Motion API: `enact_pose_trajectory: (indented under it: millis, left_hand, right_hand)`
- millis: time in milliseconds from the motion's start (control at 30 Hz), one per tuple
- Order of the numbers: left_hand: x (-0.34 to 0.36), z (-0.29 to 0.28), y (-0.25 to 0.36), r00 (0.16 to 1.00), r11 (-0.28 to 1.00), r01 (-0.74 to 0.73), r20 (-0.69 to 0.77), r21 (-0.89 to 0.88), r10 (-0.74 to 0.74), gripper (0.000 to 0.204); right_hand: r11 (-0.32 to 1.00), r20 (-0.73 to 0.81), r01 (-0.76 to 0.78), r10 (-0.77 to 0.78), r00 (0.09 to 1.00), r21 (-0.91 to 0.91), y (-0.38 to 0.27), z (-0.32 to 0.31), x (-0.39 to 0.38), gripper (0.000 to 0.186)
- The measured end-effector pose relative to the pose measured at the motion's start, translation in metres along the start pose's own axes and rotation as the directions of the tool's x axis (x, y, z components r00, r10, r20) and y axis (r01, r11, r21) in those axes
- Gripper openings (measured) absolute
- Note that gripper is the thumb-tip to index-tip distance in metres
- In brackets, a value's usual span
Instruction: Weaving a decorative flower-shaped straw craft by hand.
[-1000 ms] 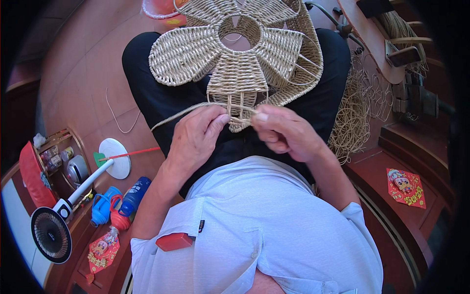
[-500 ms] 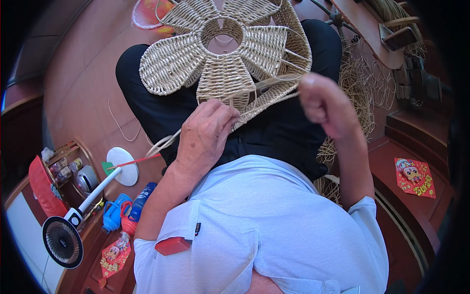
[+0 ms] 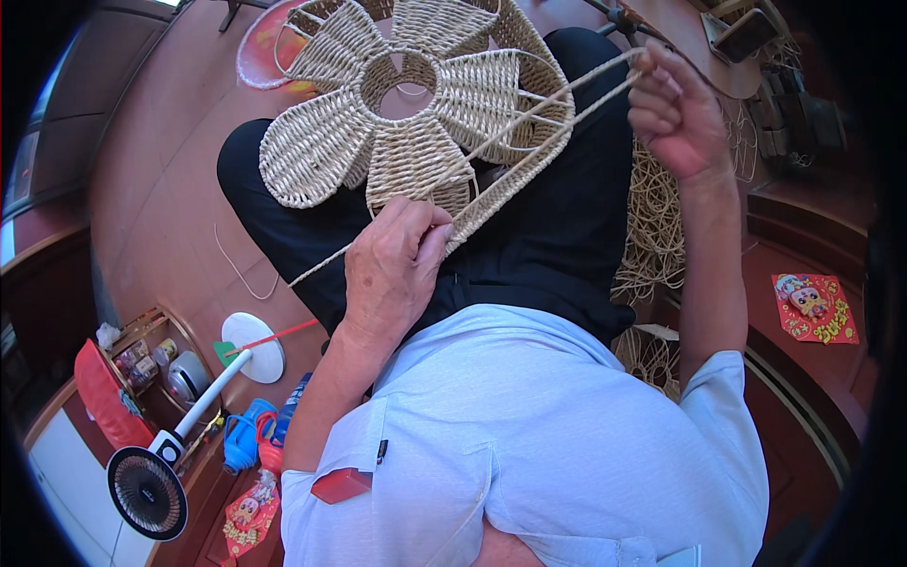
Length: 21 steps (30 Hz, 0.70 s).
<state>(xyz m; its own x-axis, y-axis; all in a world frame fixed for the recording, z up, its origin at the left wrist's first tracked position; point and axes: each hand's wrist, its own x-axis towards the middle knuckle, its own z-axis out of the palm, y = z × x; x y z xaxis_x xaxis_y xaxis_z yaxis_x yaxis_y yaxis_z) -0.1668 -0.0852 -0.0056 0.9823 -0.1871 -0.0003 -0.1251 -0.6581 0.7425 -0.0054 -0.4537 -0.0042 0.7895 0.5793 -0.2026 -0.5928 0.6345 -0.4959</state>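
Head view: hands [image 3: 395, 269] [image 3: 682, 118] well apart, strand [image 3: 603, 72] across woven rim [image 3: 501, 203]

"Where could something pass?"
"Between the left hand [image 3: 392, 269] and the right hand [image 3: 680, 113], over the dark trousers [image 3: 539, 250], on the body side of the cord [image 3: 572, 92]."
"And higher up?"
"Two straight lengths of that cord bar the way, slanting across the basket [image 3: 316, 151] to the right hand."
"The sides?"
"Room over the floor [image 3: 170, 180] at left, until the fan [image 3: 146, 493]; at right, a tangled heap [image 3: 655, 227]."
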Motion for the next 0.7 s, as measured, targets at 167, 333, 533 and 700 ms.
enact_pose_trajectory:
  millis: [167,333,533,700]
  left_hand:
    - [-0.004,0.005,-0.002,0.998,0.997,-0.046,-0.036,0.069,0.049,0.009]
    - [-0.001,0.004,0.001,0.989,0.984,-0.125,-0.068,0.127,0.134,0.01]
    - [-0.006,0.005,-0.002,0.995,0.988,-0.079,-0.054,0.13,0.087,0.01]
    - [0.003,0.016,-0.005,0.992,0.993,-0.114,-0.057,0.023,0.115,0.009]
  right_hand:
    - [0.985,-0.414,0.125,-0.163,0.896,-0.118,0.023,0.032,-0.018,0.012]
    - [0.943,-0.337,-0.082,-0.033,0.941,-0.322,0.012,-0.003,-0.031,0.008]
    - [0.836,-0.544,0.255,-0.517,0.661,-0.486,-0.052,-0.029,-0.006,0.024]
    - [0.817,-0.768,0.374,-0.557,0.318,-0.438,-0.278,-0.206,-0.178,0.017]
